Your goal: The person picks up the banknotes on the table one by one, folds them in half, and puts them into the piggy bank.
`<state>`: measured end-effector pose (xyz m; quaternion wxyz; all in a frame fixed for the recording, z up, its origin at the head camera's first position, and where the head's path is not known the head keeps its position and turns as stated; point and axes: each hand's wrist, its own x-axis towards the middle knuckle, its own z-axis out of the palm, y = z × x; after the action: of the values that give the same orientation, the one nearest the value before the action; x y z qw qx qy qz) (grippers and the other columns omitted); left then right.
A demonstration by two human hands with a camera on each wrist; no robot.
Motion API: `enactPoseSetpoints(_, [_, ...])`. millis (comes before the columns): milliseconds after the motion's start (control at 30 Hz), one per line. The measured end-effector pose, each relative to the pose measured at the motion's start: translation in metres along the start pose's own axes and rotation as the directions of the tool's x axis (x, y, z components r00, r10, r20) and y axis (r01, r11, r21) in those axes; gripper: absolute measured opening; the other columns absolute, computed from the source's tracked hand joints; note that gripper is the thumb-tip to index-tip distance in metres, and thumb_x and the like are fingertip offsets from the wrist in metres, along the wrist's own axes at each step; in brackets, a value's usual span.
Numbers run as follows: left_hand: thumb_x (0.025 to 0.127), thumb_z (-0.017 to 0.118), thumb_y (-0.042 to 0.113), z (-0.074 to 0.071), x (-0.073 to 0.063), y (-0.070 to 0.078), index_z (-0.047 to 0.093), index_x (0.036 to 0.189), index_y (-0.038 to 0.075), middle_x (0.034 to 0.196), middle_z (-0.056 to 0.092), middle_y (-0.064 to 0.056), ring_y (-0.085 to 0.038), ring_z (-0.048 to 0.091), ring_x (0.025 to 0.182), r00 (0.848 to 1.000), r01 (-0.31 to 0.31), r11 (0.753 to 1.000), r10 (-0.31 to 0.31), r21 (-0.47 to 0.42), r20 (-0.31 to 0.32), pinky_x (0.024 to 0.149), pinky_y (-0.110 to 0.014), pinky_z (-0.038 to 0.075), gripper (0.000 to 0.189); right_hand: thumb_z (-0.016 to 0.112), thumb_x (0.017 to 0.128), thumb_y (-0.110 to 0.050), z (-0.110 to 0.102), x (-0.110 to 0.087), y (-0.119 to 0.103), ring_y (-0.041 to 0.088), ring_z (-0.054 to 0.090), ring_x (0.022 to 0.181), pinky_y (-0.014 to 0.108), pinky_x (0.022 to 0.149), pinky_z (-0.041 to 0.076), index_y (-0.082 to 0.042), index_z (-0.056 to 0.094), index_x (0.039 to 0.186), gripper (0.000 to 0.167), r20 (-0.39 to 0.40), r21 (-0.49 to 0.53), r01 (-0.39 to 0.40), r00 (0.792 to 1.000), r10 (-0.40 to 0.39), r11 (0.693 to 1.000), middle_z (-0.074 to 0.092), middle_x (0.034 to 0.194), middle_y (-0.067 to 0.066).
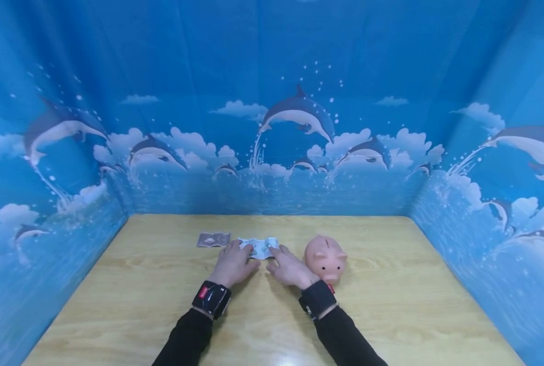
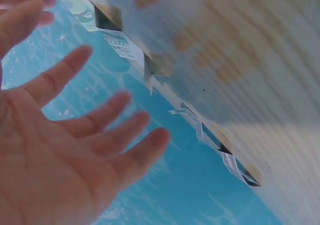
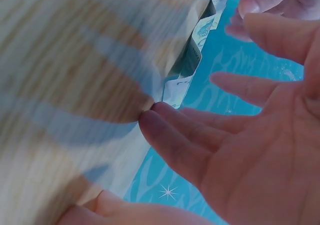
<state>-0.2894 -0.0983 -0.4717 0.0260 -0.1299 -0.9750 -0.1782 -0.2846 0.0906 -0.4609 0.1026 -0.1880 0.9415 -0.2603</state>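
Observation:
A creased light-blue banknote (image 1: pixel 261 248) lies on the table between the two hands, its folds standing up off the wood in the right wrist view. My left hand (image 1: pixel 233 263) is at the note's left end, fingers spread and fairly straight; in the left wrist view a gap shows between those fingers and the note. On the other side, my right hand (image 1: pixel 290 267) reaches to the note's right end with extended fingers, its fingertips (image 3: pixel 152 116) down at the tabletop. Whether either hand touches the paper is hard to tell. Neither hand grips anything.
A brownish-purple banknote (image 1: pixel 213 239), wavy too, lies left of the blue one, just beyond my left hand. Close to my right wrist stands a pink piggy bank (image 1: pixel 326 256) with a slot on top. Blue dolphin-print curtains (image 1: pixel 272 193) enclose the wooden table (image 1: pixel 391 305).

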Motion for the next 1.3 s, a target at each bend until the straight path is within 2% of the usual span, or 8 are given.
enactPoseSetpoints(133, [0.092,0.064,0.044,0.001,-0.003,-0.002,0.051,0.141,0.012,0.143,0.044,-0.033,-0.049,0.039,0.134,0.995,0.077,0.997,-0.075,-0.019,0.067,0.107,-0.067,0.035,0.061,0.052,0.101,-0.028,0.003,-0.002,0.0,0.039,0.04,0.139,0.052,0.115,0.035,-0.003,0.04,0.148,0.055,0.028,-0.029,0.033,0.999,-0.032,0.999,0.04,0.15,0.026])
enactPoseSetpoints(233, [0.091,0.065,0.044,-0.001,-0.004,-0.003,0.051,0.141,0.011,0.141,0.047,-0.031,-0.049,0.042,0.131,0.987,0.108,0.994,-0.104,-0.02,0.118,0.106,-0.068,0.035,0.062,0.053,0.1,-0.027,0.003,-0.001,-0.001,0.037,0.043,0.137,0.05,0.114,0.037,-0.001,0.042,0.146,0.053,0.042,-0.041,0.056,0.998,-0.055,0.998,0.046,0.147,0.023])
enactPoseSetpoints(300, [0.091,0.065,0.044,-0.002,-0.005,-0.004,0.051,0.141,0.01,0.139,0.05,-0.03,-0.048,0.046,0.129,0.986,0.114,0.993,-0.11,-0.031,0.123,0.105,-0.067,0.037,0.062,0.053,0.1,-0.027,0.002,-0.001,-0.001,0.036,0.044,0.136,0.049,0.114,0.038,-0.001,0.044,0.145,0.052,0.042,-0.042,0.063,0.997,-0.062,0.997,0.049,0.145,0.021])
enactPoseSetpoints(567, [0.092,0.066,0.039,-0.003,-0.003,-0.004,0.047,0.143,0.005,0.134,0.055,-0.027,-0.041,0.056,0.12,0.992,0.119,0.979,-0.111,-0.168,0.057,0.1,-0.058,0.047,0.064,0.054,0.1,-0.023,-0.001,0.0,0.001,0.035,0.052,0.129,0.048,0.109,0.044,0.001,0.051,0.138,0.045,0.037,0.003,0.116,0.993,-0.116,0.993,0.058,0.136,0.02])
enactPoseSetpoints(767, [0.093,0.066,0.034,-0.002,0.001,-0.004,0.058,0.134,0.01,0.127,0.06,-0.021,-0.035,0.058,0.115,0.996,0.088,0.974,-0.083,-0.207,0.034,0.099,-0.054,0.049,0.048,0.056,0.1,-0.023,-0.002,-0.002,0.002,0.034,0.057,0.123,0.047,0.104,0.047,-0.001,0.056,0.134,0.041,0.035,0.017,0.129,0.991,-0.13,0.991,0.062,0.131,0.019])
enactPoseSetpoints(933, [0.092,0.067,0.025,-0.001,0.003,-0.004,0.062,0.127,0.006,0.122,0.064,-0.018,-0.032,0.06,0.111,0.999,0.055,0.961,-0.054,-0.272,0.011,0.097,-0.05,0.05,0.039,0.056,0.1,-0.024,-0.002,-0.003,0.003,0.033,0.058,0.122,0.047,0.103,0.048,-0.002,0.057,0.133,0.04,0.037,0.032,0.132,0.99,-0.133,0.991,0.063,0.13,0.017])
enactPoseSetpoints(1133, [0.09,0.067,0.009,-0.004,0.005,-0.004,0.069,0.108,0.003,0.106,0.07,-0.015,-0.024,0.064,0.088,0.992,0.067,0.94,-0.1,-0.335,-0.082,0.075,-0.039,0.055,0.02,0.055,0.1,-0.023,-0.003,-0.003,0.005,0.032,0.06,0.119,0.046,0.101,0.05,-0.001,0.058,0.131,0.038,0.029,0.065,0.138,0.99,-0.14,0.988,0.064,0.128,0.017])
enactPoseSetpoints(1300, [0.089,0.065,0.006,-0.008,0.007,-0.003,0.071,0.103,0.006,0.107,0.07,-0.015,-0.021,0.063,0.085,0.98,0.124,0.931,-0.169,-0.344,-0.104,0.072,-0.034,0.054,0.015,0.056,0.1,-0.025,-0.004,-0.002,0.006,0.033,0.059,0.12,0.047,0.101,0.049,-0.001,0.057,0.132,0.04,0.017,0.075,0.115,0.993,-0.117,0.991,0.062,0.13,0.018])
